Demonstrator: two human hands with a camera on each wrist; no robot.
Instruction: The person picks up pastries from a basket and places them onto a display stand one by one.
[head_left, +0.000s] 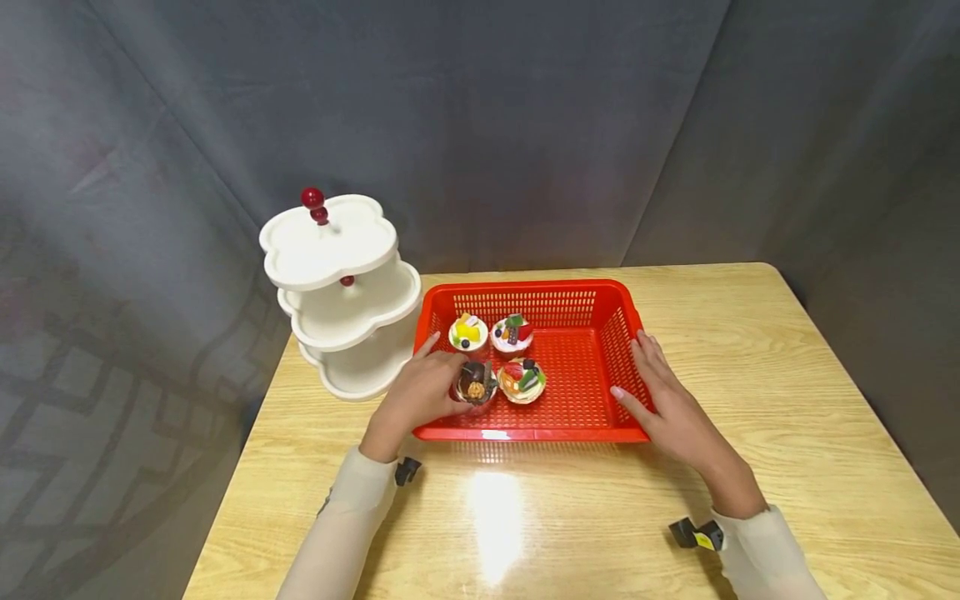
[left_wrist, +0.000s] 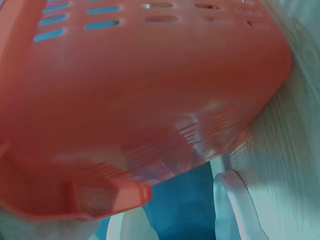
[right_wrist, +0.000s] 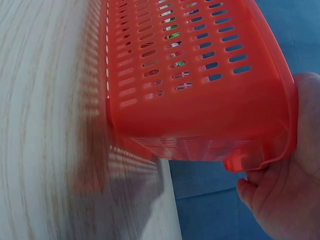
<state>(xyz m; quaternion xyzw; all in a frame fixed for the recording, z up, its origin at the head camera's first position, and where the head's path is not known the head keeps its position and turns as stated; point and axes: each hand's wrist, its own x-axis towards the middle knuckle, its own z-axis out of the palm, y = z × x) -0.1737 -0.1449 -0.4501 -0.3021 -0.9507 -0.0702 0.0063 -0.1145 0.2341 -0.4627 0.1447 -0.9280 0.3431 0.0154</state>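
Observation:
A red plastic basket [head_left: 570,367] with slotted walls holds several toy cupcakes on its left side. Inside its front left corner, my left hand [head_left: 427,387] pinches the chocolate-topped cupcake [head_left: 476,383] between thumb and fingers. Close beside it are a fruit-topped cupcake [head_left: 522,381], a yellow-topped cupcake [head_left: 468,332] and another with a red berry [head_left: 512,334]. My right hand [head_left: 675,412] rests over the basket's right rim, fingers extended and thumb reaching inside. The right wrist view shows that hand [right_wrist: 285,195] against the rim; the left wrist view mostly shows the outer wall [left_wrist: 125,100].
A white three-tier stand [head_left: 337,312] with red knobs stands left of the basket, near its left rim. Both sit on a light wooden table [head_left: 750,350]. Grey cloth [head_left: 465,125] hangs behind and along the sides.

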